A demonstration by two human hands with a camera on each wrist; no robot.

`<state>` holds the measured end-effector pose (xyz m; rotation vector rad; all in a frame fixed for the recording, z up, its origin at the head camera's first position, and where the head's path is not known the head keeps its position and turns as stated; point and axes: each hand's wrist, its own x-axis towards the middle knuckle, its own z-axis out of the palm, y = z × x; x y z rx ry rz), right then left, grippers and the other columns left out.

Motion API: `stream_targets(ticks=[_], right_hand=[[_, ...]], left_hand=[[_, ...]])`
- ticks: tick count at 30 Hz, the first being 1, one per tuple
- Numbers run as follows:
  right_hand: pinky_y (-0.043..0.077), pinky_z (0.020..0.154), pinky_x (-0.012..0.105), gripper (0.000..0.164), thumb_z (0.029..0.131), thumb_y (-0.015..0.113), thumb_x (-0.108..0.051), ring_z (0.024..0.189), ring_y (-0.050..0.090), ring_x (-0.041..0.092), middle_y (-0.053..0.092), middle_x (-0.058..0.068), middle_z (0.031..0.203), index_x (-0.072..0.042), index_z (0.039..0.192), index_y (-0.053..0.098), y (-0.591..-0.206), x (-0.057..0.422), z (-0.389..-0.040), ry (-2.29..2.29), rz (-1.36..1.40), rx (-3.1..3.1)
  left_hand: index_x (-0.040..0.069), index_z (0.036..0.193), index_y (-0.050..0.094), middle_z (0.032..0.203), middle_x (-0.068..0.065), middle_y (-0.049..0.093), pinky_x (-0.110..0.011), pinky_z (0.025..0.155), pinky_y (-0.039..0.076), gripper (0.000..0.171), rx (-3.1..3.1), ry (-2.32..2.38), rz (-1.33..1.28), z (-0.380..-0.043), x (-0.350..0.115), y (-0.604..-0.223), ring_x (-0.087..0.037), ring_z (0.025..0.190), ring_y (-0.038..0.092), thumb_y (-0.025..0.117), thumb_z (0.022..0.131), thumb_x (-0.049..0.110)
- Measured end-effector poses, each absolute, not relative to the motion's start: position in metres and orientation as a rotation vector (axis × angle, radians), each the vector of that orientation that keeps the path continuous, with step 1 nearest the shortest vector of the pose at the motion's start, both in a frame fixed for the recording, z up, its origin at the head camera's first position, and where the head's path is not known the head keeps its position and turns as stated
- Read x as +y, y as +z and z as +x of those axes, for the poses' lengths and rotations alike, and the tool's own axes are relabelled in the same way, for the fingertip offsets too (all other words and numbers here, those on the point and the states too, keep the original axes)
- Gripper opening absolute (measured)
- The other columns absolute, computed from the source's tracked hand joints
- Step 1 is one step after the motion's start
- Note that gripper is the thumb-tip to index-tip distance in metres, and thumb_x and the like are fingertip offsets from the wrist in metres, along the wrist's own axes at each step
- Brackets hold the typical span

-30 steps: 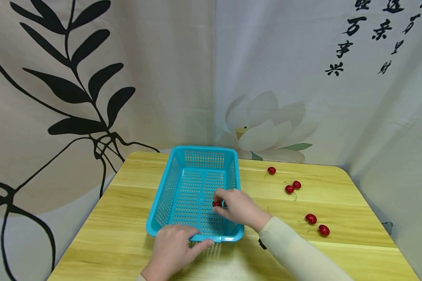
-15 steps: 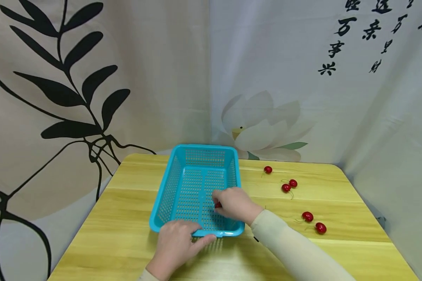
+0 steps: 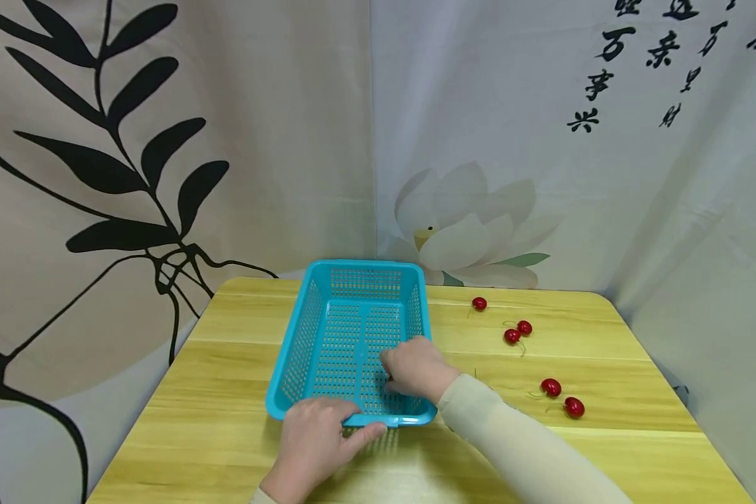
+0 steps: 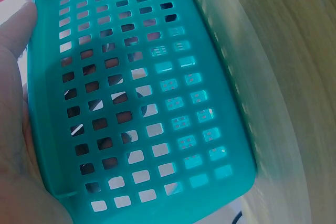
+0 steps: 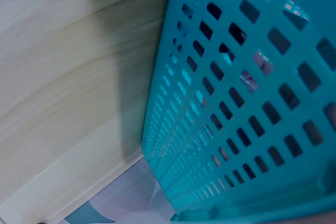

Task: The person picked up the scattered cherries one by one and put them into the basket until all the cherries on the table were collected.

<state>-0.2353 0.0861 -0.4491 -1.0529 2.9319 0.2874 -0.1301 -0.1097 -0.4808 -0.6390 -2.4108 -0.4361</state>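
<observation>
A blue plastic basket (image 3: 271, 381) with perforated walls stands on the table. My left hand (image 3: 318, 437) grips its near rim, thumb outside and fingers over the edge; the left wrist view shows that hand (image 4: 16, 119) along the rim. My right hand (image 3: 418, 367) reaches over the basket's right side, fingers pointing down and curled near the floor. What lies under those fingers is hidden, so I cannot tell whether they hold a cherry. To the right lie loose red cherries with stems: one cherry (image 3: 479, 304) at the back, a pair (image 3: 512, 337) mid-table, and another pair (image 3: 574, 407) nearer.
The wooden table (image 3: 189, 420) backs onto a printed curtain (image 3: 302, 140) with leaves, a lotus and writing. A thin stem pokes up beside the right sleeve (image 3: 510, 434). In the right wrist view the basket's side wall (image 5: 236, 103) fills the right half.
My right hand has lowered slightly in the basket, and the red cherries seen at its fingers earlier are now hidden. The left hand keeps its grip on the rim. The head view has shifted a little.
</observation>
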Motion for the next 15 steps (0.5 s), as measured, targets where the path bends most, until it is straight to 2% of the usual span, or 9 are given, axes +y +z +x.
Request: stream_targets(ticks=[15], right_hand=[[0.049, 0.062, 0.033, 0.044, 0.075, 0.076, -0.062, 0.053, 0.049, 0.01, 0.06, -0.006, 0.06, -0.021, 0.081, 0.065, -0.456, 0.0752, -0.2392, 0.45, -0.898, 2.872]], left_hand=[[0.029, 0.068, 0.07, 0.065, 0.015, 0.066, -0.032, 0.049, 0.047, 0.047, -2.427, -0.428, -0.632, -0.1301, -0.1104, -0.4798, -0.008, 0.059, 0.06, 0.063, 0.077, 0.075]])
